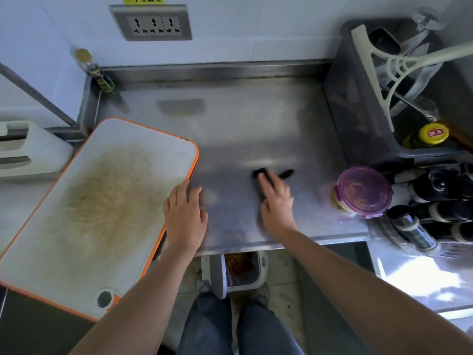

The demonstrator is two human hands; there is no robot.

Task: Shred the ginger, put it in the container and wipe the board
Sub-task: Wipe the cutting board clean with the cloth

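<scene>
Stainless steel counter fills the middle of my view, against a pale wall with a triple socket plate. On the left lies the cutting board, white with an orange rim, turned at an angle. Its near corner hangs over the front edge of the counter. The middle of the board carries a wide yellowish stain with many fine cut marks, and I see no pieces of ginger on it. The left hand lies flat on the steel just beside the right edge of the board, fingers straight and close together, holding nothing; the fingertips reach the orange rim. The right hand is near the centre of the counter, its fingers spread and fairly straight on top of a black object. It seems to press on the object rather than close around it. The hand and the object are blurred, so I cannot tell what the black thing is. The round container with a purple clip lid stands at the right edge of the counter, well apart from the board, and something yellowish shows through it. Behind it is a grey plastic crate with a yellow-capped bottle inside, and dark bottles lie to the right of the container. A small bottle stands in the far left corner. Below the counter edge a white bin is open, between the forearms.
</scene>
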